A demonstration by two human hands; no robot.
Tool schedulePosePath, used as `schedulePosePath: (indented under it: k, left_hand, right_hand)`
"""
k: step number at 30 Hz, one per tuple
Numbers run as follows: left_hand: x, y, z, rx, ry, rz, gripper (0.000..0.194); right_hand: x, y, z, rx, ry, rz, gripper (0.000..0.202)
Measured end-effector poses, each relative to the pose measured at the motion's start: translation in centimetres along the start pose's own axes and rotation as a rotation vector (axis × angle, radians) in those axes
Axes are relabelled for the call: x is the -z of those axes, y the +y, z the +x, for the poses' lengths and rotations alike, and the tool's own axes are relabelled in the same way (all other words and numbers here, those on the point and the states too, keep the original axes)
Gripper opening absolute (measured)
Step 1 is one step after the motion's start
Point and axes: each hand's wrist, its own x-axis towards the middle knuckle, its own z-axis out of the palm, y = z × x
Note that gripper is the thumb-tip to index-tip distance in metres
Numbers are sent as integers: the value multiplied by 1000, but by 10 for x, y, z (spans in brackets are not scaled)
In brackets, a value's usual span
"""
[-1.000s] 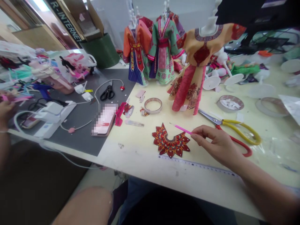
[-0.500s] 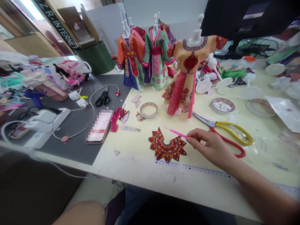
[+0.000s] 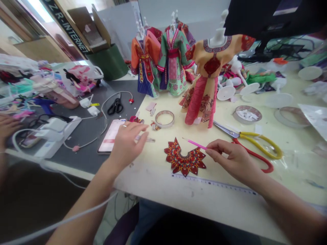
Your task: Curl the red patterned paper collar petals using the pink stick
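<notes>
Left fingers (image 3: 136, 127) loose and slightly bent, palm-down; right fingers (image 3: 220, 144) in a fingertip pinch

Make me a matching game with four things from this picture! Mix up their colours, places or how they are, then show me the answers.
1. thin pointed tool
2. big scissors
3. spiky collar-shaped piece
4. phone

A. red-and-yellow-handled
B. lit up, lying face up
C. pink, held in the right hand
D. dark red, patterned, lying flat

Right pairs: 1-C, 2-A, 3-D, 4-B
</notes>
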Motion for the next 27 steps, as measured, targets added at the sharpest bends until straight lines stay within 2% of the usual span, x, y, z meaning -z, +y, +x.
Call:
schedulePosePath:
  k: [5, 9, 13, 16, 19, 21, 24, 27]
  left_hand:
    - [-21, -32, 13, -30, -116, 306, 31]
    - [-29, -27, 13, -32, -161, 408, 32]
    - [-28, -19, 16, -7, -176, 380, 34]
    - [-28, -22, 19, 47, -161, 189, 31]
    - [-29, -30, 23, 225, -75, -240, 22]
    - [-29, -32, 25, 335, -33, -437, 22]
    - [-27, -29, 25, 427, -30, -582, 27]
    - [-26, -15, 25, 481, -50, -721, 28]
  right_hand:
    - [-1, 0, 1, -1, 4, -9, 25]
    - [-1, 2, 1, 4, -10, -19, 25]
    - [-1, 3, 1, -15, -13, -20, 26]
    - [-1, 4, 1, -17, -15, -17, 26]
    - [-2, 4, 1, -12, -11, -23, 25]
    - [-2, 4, 1, -2, -5, -24, 25]
    - [-2, 5, 2, 11, -4, -23, 25]
    - [-2, 4, 1, 20, -1, -19, 26]
